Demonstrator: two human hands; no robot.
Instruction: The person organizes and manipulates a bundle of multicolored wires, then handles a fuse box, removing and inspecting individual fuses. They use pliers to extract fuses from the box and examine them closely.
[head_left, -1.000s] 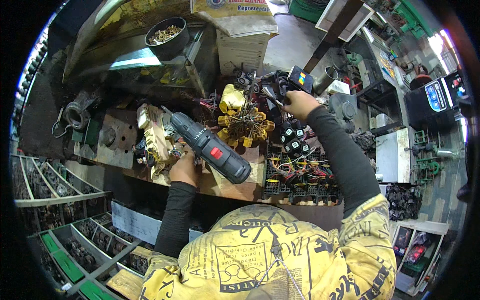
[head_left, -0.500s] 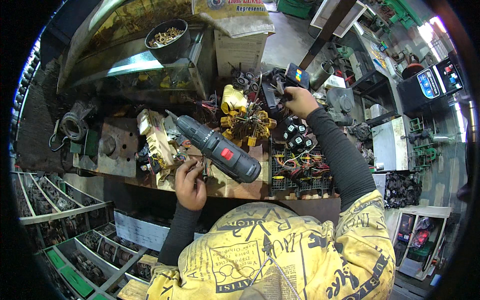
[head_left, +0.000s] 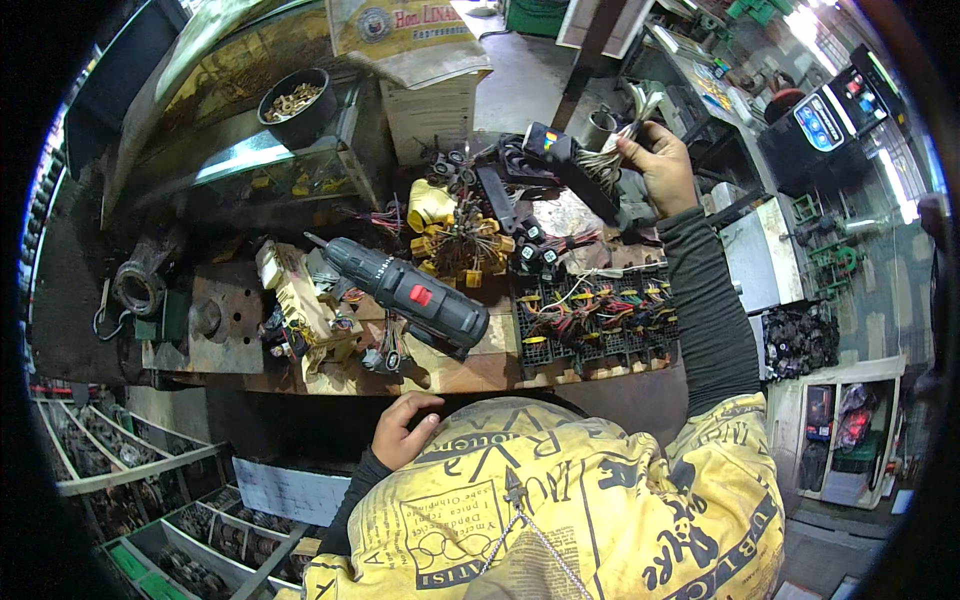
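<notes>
Over the far right of the bench, my right hand [head_left: 662,165] is closed round a bundle of thin whitish strands [head_left: 628,135], held up beside a dark box with a multicoloured patch [head_left: 548,145]. My left hand [head_left: 405,428] is off the bench, close to my yellow shirt, with its fingers stretched out and nothing in them. A black cordless drill [head_left: 408,295] lies across the middle of the bench. Just beyond the left hand, small wired connectors [head_left: 388,355] rest by the front edge. Yellow connectors with wires [head_left: 465,240] stand clustered behind the drill.
A black crate of coloured wires [head_left: 595,320] sits at the bench's front right, with black connectors [head_left: 540,250] behind it. At the left are a metal plate [head_left: 215,335] and a ring-shaped part [head_left: 140,288]. A black bucket of small parts [head_left: 297,105] stands far left.
My right hand has moved right and lifted, with the whitish bundle now showing in it. My left hand has drawn back from the connectors toward my body. The view has shifted somewhat.
</notes>
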